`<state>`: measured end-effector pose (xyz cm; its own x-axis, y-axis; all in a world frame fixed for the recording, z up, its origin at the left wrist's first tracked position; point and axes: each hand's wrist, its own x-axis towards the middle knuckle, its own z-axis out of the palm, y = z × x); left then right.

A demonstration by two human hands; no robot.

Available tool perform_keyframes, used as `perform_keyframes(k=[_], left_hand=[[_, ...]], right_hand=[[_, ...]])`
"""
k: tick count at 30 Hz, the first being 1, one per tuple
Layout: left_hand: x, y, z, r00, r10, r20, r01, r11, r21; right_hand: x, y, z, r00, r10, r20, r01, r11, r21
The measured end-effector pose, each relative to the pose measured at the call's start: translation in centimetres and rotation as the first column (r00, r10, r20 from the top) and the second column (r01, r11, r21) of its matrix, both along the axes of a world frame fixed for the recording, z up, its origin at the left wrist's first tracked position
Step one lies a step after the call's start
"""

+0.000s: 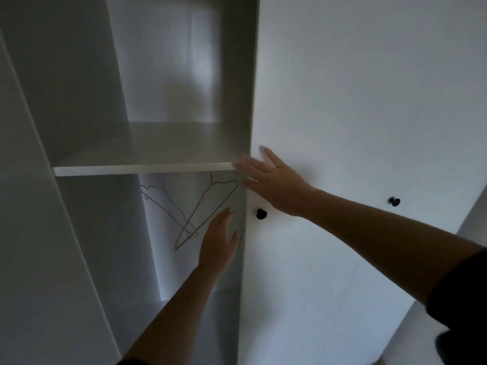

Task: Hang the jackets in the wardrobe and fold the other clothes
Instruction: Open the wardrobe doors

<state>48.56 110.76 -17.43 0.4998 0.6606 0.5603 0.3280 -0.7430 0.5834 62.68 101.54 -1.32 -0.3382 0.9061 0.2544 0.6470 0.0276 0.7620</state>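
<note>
Hangers (pixel 200 206) under shelf (pixel 142 169), in wardrobe (pixel 79 101)

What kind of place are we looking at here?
Likely a bedroom, at an open white wardrobe: wire hangers hang below its shelf, and the closed door beside has a black knob.

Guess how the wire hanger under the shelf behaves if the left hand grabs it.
The wire hanger is thin bare wire: probably very light, springy, bending under a hard grip. It hangs tilted, so a push from the left hand would likely swing it. Its lower end crosses a second hanger; they may snag.
</note>
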Motion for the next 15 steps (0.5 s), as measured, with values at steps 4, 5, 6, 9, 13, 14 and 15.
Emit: perform_keyframes(k=[4, 5, 6, 9, 13, 14, 15], left_hand=[[2.2, 2.3, -0.8, 0.989, -0.15, -0.004, 0.149, 0.987, -0.053], [2.5, 2.5, -1.0, 0.985, -0.172, 0.007, 0.172, 0.982, -0.076], [2.9, 2.6, -1.1, 0.983, -0.181, 0.021, 0.182, 0.978, -0.098], [3.6, 2.7, -1.2, 0.987, -0.155, 0.036, 0.158, 0.979, -0.132], [3.5, 2.4, -1.4, 0.985, -0.17, 0.022, 0.172, 0.972, -0.162], [3.4, 2.2, -1.5, 0.983, -0.183, 0.027, 0.185, 0.97, -0.161], [3.2, 1.8, -1.5, 0.981, -0.193, 0.028, 0.195, 0.968, -0.161]], right_hand=[[-1.5, 2.7, 3.3, 0.924, -0.171, 0.342, 0.18, 0.984, 0.005], [-1.9, 3.2, 3.9, 0.902, -0.214, 0.374, 0.227, 0.974, 0.011], [-2.3, 3.6, 4.4, 0.883, -0.245, 0.401, 0.266, 0.964, 0.002], [-2.9, 4.2, 5.6, 0.849, -0.288, 0.443, 0.349, 0.935, -0.062], [-3.7, 4.2, 5.8, 0.893, -0.279, 0.354, 0.334, 0.937, -0.104], [-3.9, 4.0, 5.6, 0.901, -0.276, 0.336, 0.329, 0.938, -0.111], [-4.0, 3.5, 5.5, 0.907, -0.27, 0.324, 0.321, 0.94, -0.117]])
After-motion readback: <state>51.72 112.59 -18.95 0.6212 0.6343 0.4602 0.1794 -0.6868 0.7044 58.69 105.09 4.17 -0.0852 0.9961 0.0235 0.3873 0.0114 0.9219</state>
